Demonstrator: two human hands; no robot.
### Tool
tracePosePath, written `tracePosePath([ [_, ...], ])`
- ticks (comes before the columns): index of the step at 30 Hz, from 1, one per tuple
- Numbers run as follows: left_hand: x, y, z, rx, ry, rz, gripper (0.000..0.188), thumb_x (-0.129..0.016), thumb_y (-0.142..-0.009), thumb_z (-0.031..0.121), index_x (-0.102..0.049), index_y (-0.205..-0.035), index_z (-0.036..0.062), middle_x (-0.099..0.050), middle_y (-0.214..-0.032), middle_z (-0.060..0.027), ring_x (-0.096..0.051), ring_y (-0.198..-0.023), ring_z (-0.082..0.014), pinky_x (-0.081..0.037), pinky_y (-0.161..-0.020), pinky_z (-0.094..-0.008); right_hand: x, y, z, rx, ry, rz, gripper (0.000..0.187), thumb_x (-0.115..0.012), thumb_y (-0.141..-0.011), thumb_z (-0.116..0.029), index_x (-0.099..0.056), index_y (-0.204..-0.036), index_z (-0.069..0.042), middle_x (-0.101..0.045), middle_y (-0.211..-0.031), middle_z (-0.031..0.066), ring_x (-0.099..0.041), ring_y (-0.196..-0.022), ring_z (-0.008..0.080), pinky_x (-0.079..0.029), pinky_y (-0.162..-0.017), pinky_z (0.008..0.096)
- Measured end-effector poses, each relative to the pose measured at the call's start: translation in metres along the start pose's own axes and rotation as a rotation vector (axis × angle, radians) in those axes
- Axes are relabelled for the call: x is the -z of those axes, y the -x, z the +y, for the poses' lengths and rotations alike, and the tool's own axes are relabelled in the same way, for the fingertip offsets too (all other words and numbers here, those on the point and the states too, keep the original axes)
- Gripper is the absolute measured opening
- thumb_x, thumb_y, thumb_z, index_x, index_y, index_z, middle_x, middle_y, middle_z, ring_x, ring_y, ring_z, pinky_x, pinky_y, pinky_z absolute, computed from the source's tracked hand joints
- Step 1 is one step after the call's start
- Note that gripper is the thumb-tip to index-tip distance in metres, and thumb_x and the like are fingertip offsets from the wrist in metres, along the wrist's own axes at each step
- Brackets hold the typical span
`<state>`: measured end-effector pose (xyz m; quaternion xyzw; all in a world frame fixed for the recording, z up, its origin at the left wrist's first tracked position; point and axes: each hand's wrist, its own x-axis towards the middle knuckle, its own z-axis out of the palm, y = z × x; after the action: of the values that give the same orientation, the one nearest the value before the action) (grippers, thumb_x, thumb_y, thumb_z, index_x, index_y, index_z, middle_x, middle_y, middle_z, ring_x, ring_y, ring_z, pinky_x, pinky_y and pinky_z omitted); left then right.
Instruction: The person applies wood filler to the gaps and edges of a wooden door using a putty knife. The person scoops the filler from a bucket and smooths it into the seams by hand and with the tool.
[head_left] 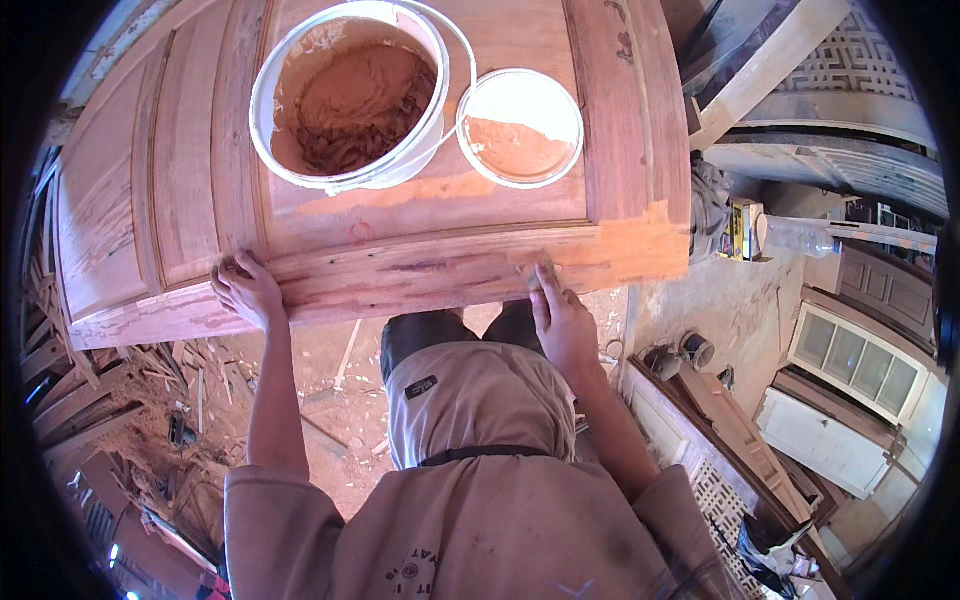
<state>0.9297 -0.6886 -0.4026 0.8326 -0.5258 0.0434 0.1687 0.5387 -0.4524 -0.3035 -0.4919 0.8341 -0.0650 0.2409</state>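
Note:
A wooden panelled door [420,212] lies flat in front of me, its near rail streaked with orange-brown filler. My left hand [250,291] rests on the near edge at the left, fingers bent and apart, with no tool in it. Further right, my right hand [562,318] pinches a small flat filler spreader [532,268] against the near rail; the fingers partly hide it. Beyond the hands, a white bucket [262,130] of reddish-brown filler [365,95] stands on the door. Beside it lies a round white lid [525,100], partly coated with filler. Smooth orange filler [645,245] covers the rail's right end.
Wood scraps [110,400] and shavings litter the floor at left. On the right are a stack of panels [720,430], a white-framed glazed sash [850,362] and an open can [697,348]. A pale timber [770,75] slants at the far right.

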Motion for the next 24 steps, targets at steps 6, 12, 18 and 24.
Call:
tracePosePath([
  [6, 0.000, 0.000, 0.001, 0.018, 0.001, -0.003, 0.063, -0.043, -0.097, 0.053, -0.055, -0.129, -0.0003, -0.044, -0.142, -0.0212, -0.037, -0.136, -0.0353, -0.028, -0.112, -0.0499, -0.038, 0.013, -0.004, 0.007, -0.045, 0.140, 0.053, -0.050, -0.100, -0.030, -0.034, -0.150, -0.027, -0.059, -0.081, 0.0214, -0.063, -0.062, 0.0389, -0.053, -0.052, 0.0463],
  [12, -0.004, -0.001, -0.001, 0.013, 0.014, 0.037, 0.065, -0.042, -0.097, 0.054, -0.053, -0.130, -0.0012, -0.044, -0.143, -0.0204, -0.037, -0.136, -0.0344, -0.027, -0.113, -0.0496, -0.010, 0.029, -0.004, 0.004, -0.127, 0.001, 0.049, -0.053, -0.099, -0.027, -0.043, -0.146, -0.023, -0.059, -0.073, 0.0212, -0.062, -0.063, 0.0382, -0.051, -0.057, 0.0480],
  [18, -0.001, 0.000, 0.002, 0.011, -0.010, 0.043, 0.064, -0.042, -0.097, 0.053, -0.054, -0.127, -0.0017, -0.044, -0.142, -0.0206, -0.037, -0.137, -0.0346, -0.027, -0.113, -0.0502, 0.032, -0.015, -0.009, 0.277, 0.086, -0.180, 0.044, -0.054, -0.097, -0.034, -0.049, -0.140, -0.026, -0.062, -0.077, 0.0191, -0.064, -0.066, 0.0373, -0.053, -0.059, 0.0487],
  [24, 0.002, 0.000, 0.002, -0.012, -0.006, 0.044, 0.060, -0.043, -0.097, 0.051, -0.055, -0.126, -0.0010, -0.045, -0.142, -0.0206, -0.036, -0.137, -0.0350, -0.027, -0.113, -0.0505, 0.048, -0.045, 0.008, 0.387, 0.162, -0.266, 0.034, -0.060, -0.093, -0.034, -0.061, -0.126, -0.026, -0.067, -0.078, 0.0165, -0.067, -0.071, 0.0379, -0.056, -0.065, 0.0473],
])
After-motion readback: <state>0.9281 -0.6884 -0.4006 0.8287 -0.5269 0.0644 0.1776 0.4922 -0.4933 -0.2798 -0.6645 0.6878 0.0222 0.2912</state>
